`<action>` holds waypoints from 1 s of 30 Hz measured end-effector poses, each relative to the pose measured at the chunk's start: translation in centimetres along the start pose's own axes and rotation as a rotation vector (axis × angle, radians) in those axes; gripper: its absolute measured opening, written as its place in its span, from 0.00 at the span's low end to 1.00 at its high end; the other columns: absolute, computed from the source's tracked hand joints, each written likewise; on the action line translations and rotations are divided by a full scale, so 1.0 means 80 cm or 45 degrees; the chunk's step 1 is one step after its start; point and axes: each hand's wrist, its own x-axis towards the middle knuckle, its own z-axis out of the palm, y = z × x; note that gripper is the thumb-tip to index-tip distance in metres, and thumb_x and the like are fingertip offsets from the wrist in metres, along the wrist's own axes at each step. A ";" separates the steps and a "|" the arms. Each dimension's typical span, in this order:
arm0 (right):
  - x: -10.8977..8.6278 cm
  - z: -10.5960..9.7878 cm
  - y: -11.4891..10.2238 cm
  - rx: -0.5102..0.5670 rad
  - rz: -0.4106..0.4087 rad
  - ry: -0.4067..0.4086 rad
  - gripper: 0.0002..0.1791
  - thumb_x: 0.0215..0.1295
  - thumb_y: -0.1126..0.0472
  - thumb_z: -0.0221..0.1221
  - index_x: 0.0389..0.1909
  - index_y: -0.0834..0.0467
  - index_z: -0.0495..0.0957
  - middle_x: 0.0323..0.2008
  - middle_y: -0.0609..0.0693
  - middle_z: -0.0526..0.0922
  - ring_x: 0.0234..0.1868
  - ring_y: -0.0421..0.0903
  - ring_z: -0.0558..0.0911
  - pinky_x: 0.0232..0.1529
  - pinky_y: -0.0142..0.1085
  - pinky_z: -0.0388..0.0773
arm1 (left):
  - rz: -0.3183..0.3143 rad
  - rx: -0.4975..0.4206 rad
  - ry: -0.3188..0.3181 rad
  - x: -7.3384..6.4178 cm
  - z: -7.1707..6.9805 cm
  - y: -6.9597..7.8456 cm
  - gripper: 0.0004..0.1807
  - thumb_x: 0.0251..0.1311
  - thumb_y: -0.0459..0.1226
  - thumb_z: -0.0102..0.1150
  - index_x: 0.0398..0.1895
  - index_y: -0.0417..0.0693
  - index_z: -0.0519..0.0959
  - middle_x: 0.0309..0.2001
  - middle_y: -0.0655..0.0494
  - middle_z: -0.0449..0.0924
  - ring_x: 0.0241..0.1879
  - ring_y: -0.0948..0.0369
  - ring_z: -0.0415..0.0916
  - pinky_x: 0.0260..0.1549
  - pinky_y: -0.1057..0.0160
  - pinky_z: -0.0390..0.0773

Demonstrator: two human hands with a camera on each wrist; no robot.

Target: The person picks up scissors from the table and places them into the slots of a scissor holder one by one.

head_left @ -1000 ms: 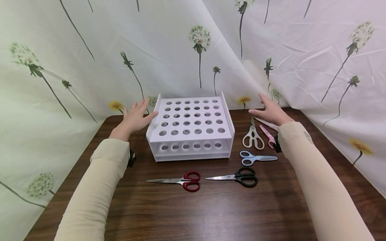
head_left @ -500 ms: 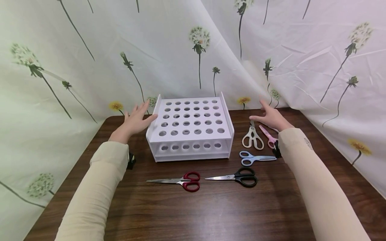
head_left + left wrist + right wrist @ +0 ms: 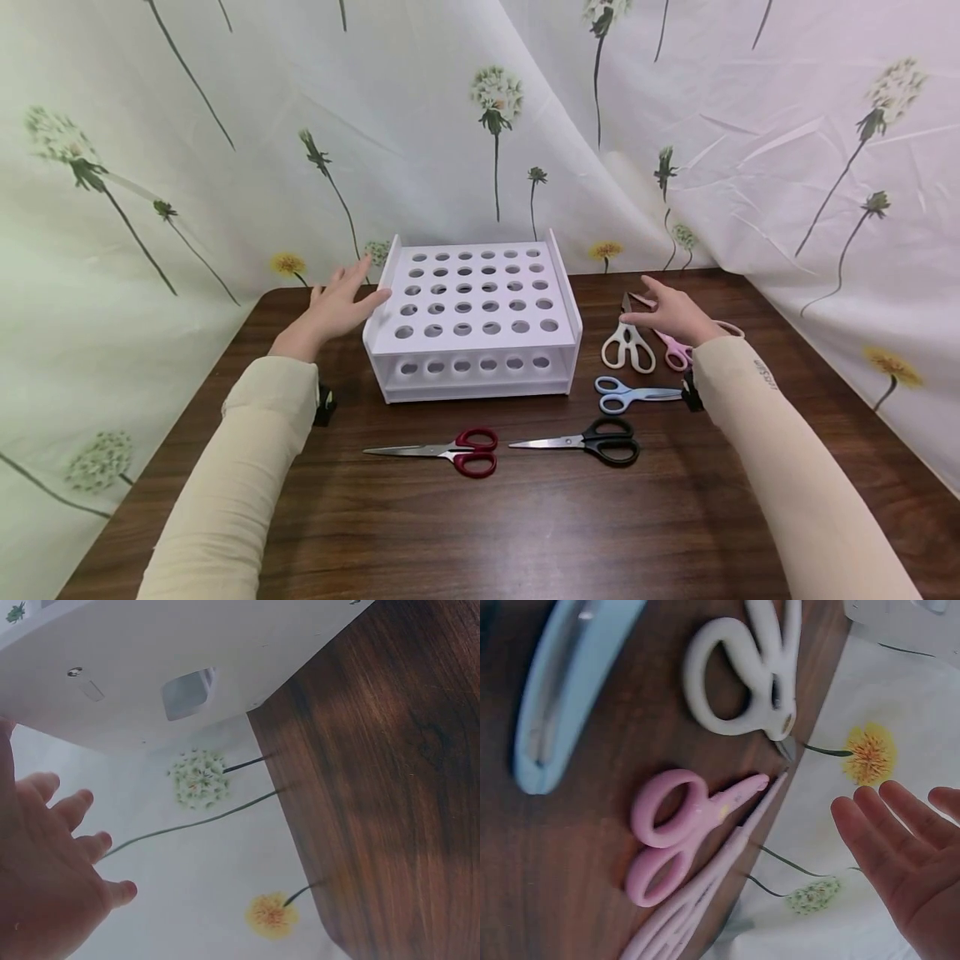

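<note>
My left hand [image 3: 330, 308] hovers with straight, spread fingers at the left side of a white rack [image 3: 465, 346] with rows of round holes. Its thumb tip overlaps the rack's side wall in the head view. In the left wrist view, the fingers point toward the rack's side panel [image 3: 142, 697] with its cut-out. My right hand [image 3: 671, 317], fingers extended and holding nothing, is above the scissors at the back right. Near it lie white-handled scissors [image 3: 628, 348], pink scissors [image 3: 671, 817] and pale pink scissors [image 3: 697, 900], the last partly hidden by the hand in the head view.
Light blue scissors [image 3: 637, 394] lie right of the rack's front. Closer to me are red-handled scissors [image 3: 465, 452] and black-handled scissors [image 3: 600, 442], blades pointing left. A flower-printed white curtain [image 3: 435, 125] hangs behind the brown wooden table [image 3: 480, 542].
My right hand has lowered toward the scissors at the back right, uncovering the pale pink pair's handle. The left hand has dropped slightly beside the rack. The rack and scissors have stayed put.
</note>
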 end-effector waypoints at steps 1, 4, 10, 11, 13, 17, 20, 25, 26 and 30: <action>0.000 0.002 0.002 -0.005 0.003 -0.005 0.53 0.57 0.42 0.60 0.71 0.65 0.42 0.60 0.72 0.62 0.59 0.65 0.64 0.55 0.56 0.61 | 0.003 0.002 -0.001 0.000 0.000 -0.001 0.44 0.64 0.62 0.33 0.73 0.53 0.31 0.72 0.47 0.32 0.68 0.45 0.22 0.56 0.37 0.23; -0.001 0.008 0.005 -0.036 0.006 -0.029 0.51 0.58 0.45 0.61 0.70 0.67 0.44 0.58 0.72 0.64 0.57 0.65 0.66 0.54 0.56 0.62 | 0.013 0.008 -0.002 0.000 0.001 -0.003 0.44 0.64 0.62 0.34 0.73 0.52 0.32 0.72 0.47 0.32 0.68 0.45 0.23 0.57 0.37 0.24; 0.001 0.019 0.012 -0.069 0.015 -0.059 0.50 0.57 0.47 0.62 0.69 0.68 0.46 0.58 0.74 0.64 0.59 0.66 0.64 0.55 0.56 0.61 | 0.032 -0.008 0.002 0.000 0.003 -0.004 0.43 0.64 0.61 0.34 0.73 0.50 0.34 0.72 0.46 0.33 0.68 0.45 0.23 0.57 0.37 0.24; 0.002 0.020 0.013 -0.067 0.016 -0.061 0.50 0.57 0.47 0.62 0.69 0.68 0.46 0.58 0.74 0.63 0.59 0.66 0.63 0.55 0.56 0.61 | 0.038 -0.014 0.003 0.000 0.003 -0.004 0.43 0.65 0.61 0.35 0.73 0.50 0.34 0.72 0.45 0.33 0.68 0.45 0.23 0.57 0.37 0.24; 0.001 0.022 0.014 -0.061 0.017 -0.064 0.50 0.57 0.48 0.63 0.69 0.68 0.47 0.58 0.75 0.62 0.59 0.67 0.63 0.54 0.57 0.61 | 0.050 -0.020 0.004 0.000 0.004 -0.004 0.43 0.65 0.60 0.35 0.73 0.50 0.35 0.72 0.44 0.34 0.68 0.44 0.24 0.57 0.37 0.24; 0.000 0.025 0.017 -0.048 0.006 -0.076 0.52 0.55 0.47 0.64 0.70 0.66 0.46 0.59 0.75 0.61 0.57 0.68 0.65 0.52 0.57 0.64 | 0.064 -0.015 0.000 -0.001 0.003 -0.003 0.41 0.66 0.58 0.35 0.73 0.50 0.36 0.71 0.42 0.36 0.68 0.45 0.24 0.58 0.38 0.25; -0.001 0.026 0.021 -0.036 -0.016 -0.081 0.52 0.55 0.47 0.64 0.70 0.66 0.44 0.59 0.75 0.61 0.57 0.67 0.66 0.51 0.57 0.65 | 0.078 -0.022 0.009 -0.002 0.004 -0.004 0.39 0.67 0.56 0.36 0.73 0.51 0.38 0.72 0.44 0.37 0.68 0.45 0.24 0.58 0.39 0.25; 0.000 0.028 0.025 -0.053 -0.063 -0.066 0.48 0.56 0.53 0.64 0.69 0.69 0.48 0.58 0.75 0.63 0.57 0.68 0.65 0.51 0.59 0.64 | 0.079 -0.067 0.026 -0.002 0.006 -0.006 0.38 0.67 0.56 0.38 0.73 0.51 0.43 0.72 0.48 0.40 0.69 0.48 0.25 0.59 0.40 0.26; 0.000 0.029 0.026 -0.065 -0.071 -0.065 0.48 0.56 0.54 0.64 0.68 0.70 0.49 0.57 0.75 0.63 0.57 0.68 0.65 0.51 0.59 0.64 | 0.073 -0.076 0.021 -0.002 0.006 -0.006 0.38 0.66 0.56 0.38 0.73 0.52 0.43 0.72 0.48 0.40 0.69 0.48 0.25 0.59 0.40 0.25; 0.000 0.032 0.028 -0.124 -0.074 -0.064 0.46 0.56 0.52 0.64 0.66 0.72 0.53 0.55 0.74 0.67 0.54 0.66 0.68 0.49 0.56 0.67 | 0.057 -0.097 -0.008 -0.001 0.007 -0.008 0.38 0.66 0.57 0.38 0.73 0.53 0.43 0.72 0.46 0.40 0.69 0.49 0.24 0.59 0.41 0.24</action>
